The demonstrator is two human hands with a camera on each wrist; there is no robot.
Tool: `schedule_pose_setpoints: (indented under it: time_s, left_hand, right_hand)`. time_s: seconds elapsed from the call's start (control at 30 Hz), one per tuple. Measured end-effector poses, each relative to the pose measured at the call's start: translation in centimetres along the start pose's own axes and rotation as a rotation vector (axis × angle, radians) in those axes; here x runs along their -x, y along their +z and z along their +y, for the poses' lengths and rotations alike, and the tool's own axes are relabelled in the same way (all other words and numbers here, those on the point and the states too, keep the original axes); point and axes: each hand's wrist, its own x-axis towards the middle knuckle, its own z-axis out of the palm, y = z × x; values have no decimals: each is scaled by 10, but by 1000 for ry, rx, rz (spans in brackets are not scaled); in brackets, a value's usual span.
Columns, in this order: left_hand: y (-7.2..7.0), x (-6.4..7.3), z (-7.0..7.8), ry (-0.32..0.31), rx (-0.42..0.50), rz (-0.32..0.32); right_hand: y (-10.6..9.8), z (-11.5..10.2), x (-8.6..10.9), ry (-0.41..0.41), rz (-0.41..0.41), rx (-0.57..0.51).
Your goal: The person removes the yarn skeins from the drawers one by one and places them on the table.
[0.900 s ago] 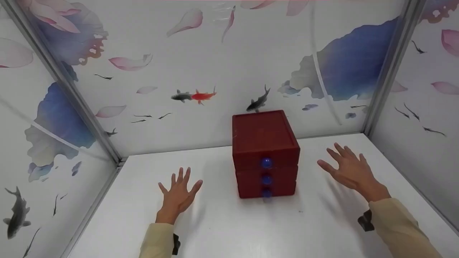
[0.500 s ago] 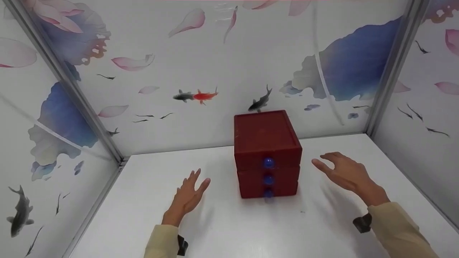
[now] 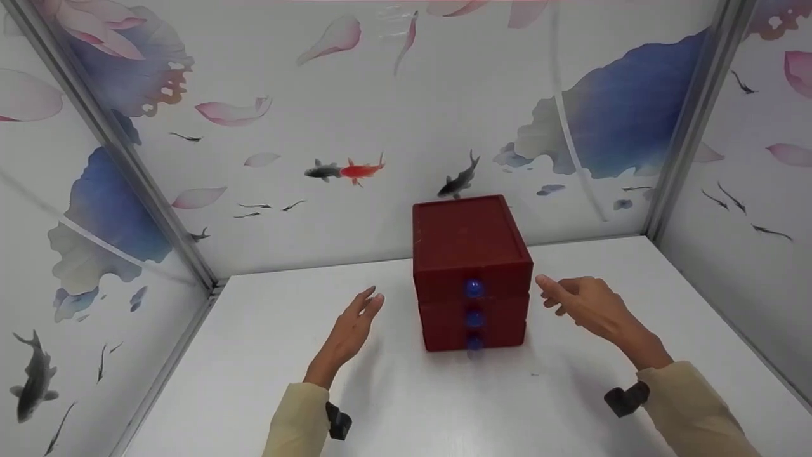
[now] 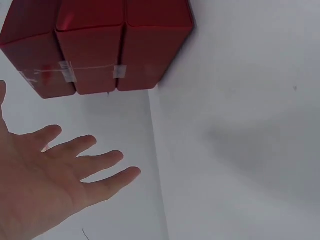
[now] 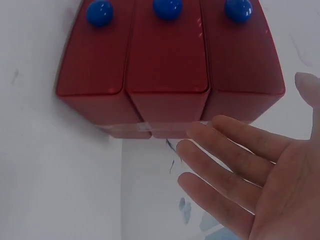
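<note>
A dark red drawer box (image 3: 472, 235) with three stacked drawers stands on the white table. Each drawer front carries a round blue knob (image 3: 474, 288). To the left of the box is my left hand (image 3: 346, 333), raised over the table and apart from the box. Its fingers are spread in the left wrist view, palm toward the box's taped side (image 4: 95, 70). My right hand (image 3: 590, 308) hovers just off the box's right side, thumb nearest its upper edge. In the right wrist view its fingers (image 5: 225, 175) are extended and hold nothing.
The white table (image 3: 406, 412) ends against a back wall (image 3: 330, 222) printed with fish and petals. Side walls with metal corner posts (image 3: 685, 120) close it in left and right. The box stands near the back wall. Both wrists wear small black cameras (image 3: 627, 400).
Both hands have moved inward toward the box, the left to the right and the right to the left. They have turned to bring their palms toward its sides. The box has stayed put.
</note>
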Motion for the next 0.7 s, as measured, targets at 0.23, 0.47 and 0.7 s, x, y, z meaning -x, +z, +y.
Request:
schedule_pose_setpoints:
  time_s: [0.23,0.47,0.7]
  left_hand:
    - [4,-12,21,21,198,-110]
    - [7,-26,43,32,312,-162]
    - [10,-40,64,87,362,-164]
  right_hand:
    - [5,-16,-1,3,-39,-232]
    - [15,-30,-5,21,-81,-378]
    - [31,-44,-14,80,-105,-479]
